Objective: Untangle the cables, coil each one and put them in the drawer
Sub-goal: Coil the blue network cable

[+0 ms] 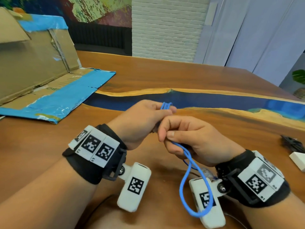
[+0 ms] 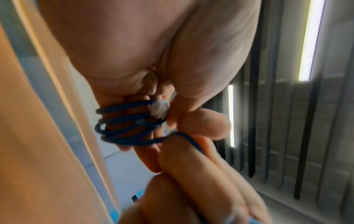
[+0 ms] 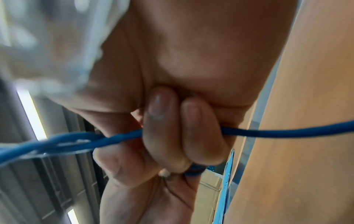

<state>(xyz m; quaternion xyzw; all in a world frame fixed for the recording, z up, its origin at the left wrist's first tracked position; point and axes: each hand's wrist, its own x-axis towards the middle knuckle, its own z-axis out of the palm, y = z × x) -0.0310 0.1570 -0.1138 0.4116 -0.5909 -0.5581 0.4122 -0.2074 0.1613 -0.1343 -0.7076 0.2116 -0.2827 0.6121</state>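
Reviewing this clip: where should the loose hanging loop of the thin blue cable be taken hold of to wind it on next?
Probably just below the right hand, where the thin blue cable leaves its curled fingers, coming from the side nearest the person. Its slack loop hangs free there, while the left hand holds the wound turns and the clear plug.

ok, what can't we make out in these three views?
- Drawer: in no view.
- Blue cable: its run between left hand and right hand is hidden by fingers in the head view.
- Clear plug: blurred, left wrist view.
- Black cable: cut off by the head view's right edge.
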